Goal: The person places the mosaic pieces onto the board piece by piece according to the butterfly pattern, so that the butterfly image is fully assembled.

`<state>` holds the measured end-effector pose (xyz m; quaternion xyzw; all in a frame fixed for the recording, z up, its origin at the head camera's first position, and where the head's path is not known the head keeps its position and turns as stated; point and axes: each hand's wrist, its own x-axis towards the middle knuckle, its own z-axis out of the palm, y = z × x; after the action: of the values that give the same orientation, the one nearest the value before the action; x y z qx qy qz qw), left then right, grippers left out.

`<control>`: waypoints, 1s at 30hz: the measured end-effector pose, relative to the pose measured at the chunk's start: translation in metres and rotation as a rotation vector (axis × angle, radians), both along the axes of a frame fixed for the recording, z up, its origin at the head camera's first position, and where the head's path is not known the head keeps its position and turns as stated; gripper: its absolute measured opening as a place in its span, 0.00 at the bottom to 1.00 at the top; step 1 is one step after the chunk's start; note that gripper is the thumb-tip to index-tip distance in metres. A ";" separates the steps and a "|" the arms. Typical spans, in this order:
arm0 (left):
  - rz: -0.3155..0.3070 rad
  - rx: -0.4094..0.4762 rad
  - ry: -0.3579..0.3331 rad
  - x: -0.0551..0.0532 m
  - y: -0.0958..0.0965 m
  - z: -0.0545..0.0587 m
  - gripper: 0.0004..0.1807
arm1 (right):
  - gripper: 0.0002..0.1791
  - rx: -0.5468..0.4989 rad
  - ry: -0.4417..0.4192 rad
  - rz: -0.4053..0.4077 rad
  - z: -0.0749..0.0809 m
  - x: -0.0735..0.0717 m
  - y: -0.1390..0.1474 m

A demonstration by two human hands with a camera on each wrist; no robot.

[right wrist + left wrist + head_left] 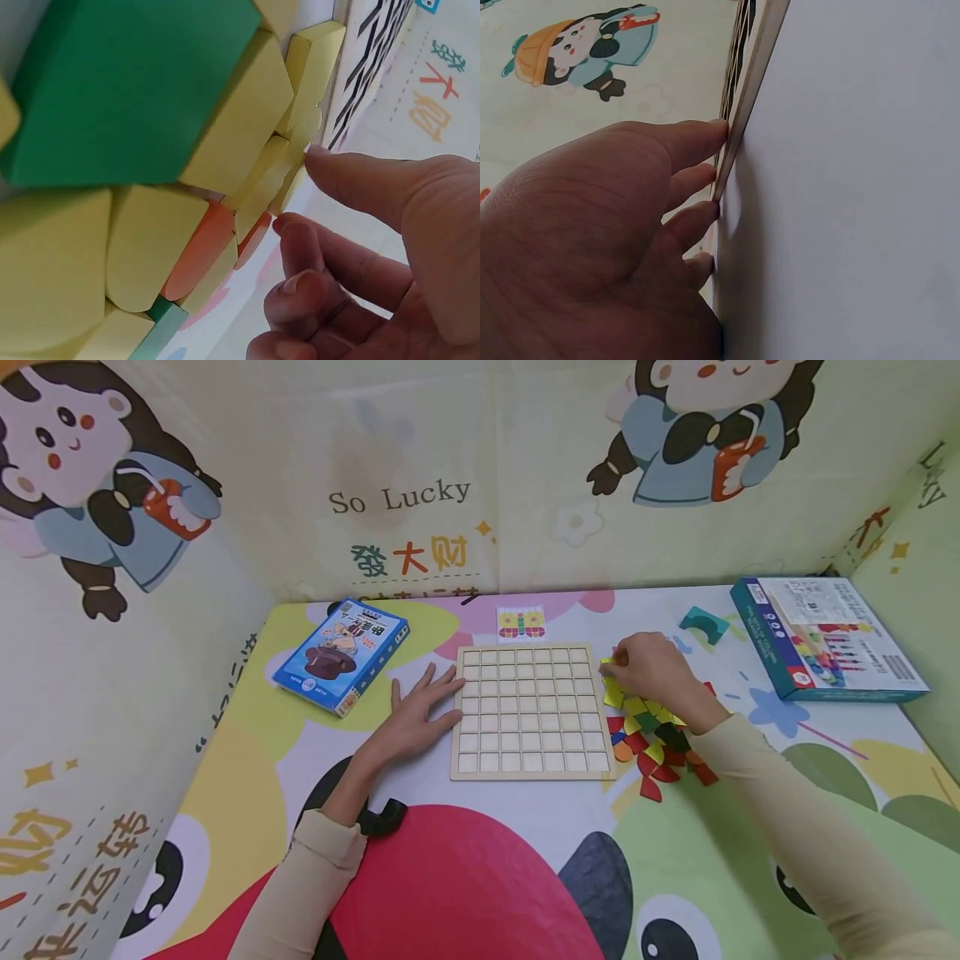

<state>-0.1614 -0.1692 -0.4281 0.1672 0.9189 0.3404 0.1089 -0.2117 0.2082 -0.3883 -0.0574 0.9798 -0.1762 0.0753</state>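
Note:
A wooden grid board (532, 776) with bare square cells lies in the middle of the table. My left hand (418, 714) rests at its left side, fingers spread and tips against the edge; the left wrist view shows thumb and fingers touching the board's rim (754, 82). Right of the board is a loose pile of coloured pieces (651, 745) in yellow, red, green, orange and blue. My right hand (660, 672) is at the pile's far end, beside the board's upper right. In the right wrist view its thumb and index finger pinch a thin-edged yellow piece (292, 186).
A small card with a butterfly pattern (521, 623) lies behind the board. To the left is a blue box (341, 656); a larger flat box (828, 639) lies at the right. A teal arch-shaped piece (705, 624) sits between the pile and that box.

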 end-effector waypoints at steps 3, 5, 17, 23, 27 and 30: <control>0.001 0.002 -0.001 0.000 0.000 0.000 0.33 | 0.22 -0.017 -0.003 0.020 -0.001 -0.002 0.001; 0.002 0.003 -0.005 0.000 0.000 0.000 0.33 | 0.21 -0.020 -0.005 0.031 -0.001 -0.003 0.001; 0.001 -0.004 -0.005 0.001 0.000 0.000 0.33 | 0.20 -0.053 0.012 0.012 -0.005 -0.007 0.002; 0.002 -0.005 -0.003 0.001 0.000 0.000 0.33 | 0.26 -0.045 -0.002 -0.030 -0.004 -0.006 0.003; 0.003 -0.002 -0.003 0.001 -0.001 0.000 0.33 | 0.24 -0.038 0.001 -0.016 -0.005 -0.007 0.002; 0.003 0.001 -0.006 0.001 -0.001 -0.001 0.33 | 0.22 -0.031 0.012 -0.006 -0.006 -0.008 0.000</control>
<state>-0.1607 -0.1700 -0.4286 0.1647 0.9187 0.3414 0.1111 -0.2194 0.2084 -0.3942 -0.0566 0.9775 -0.1914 0.0678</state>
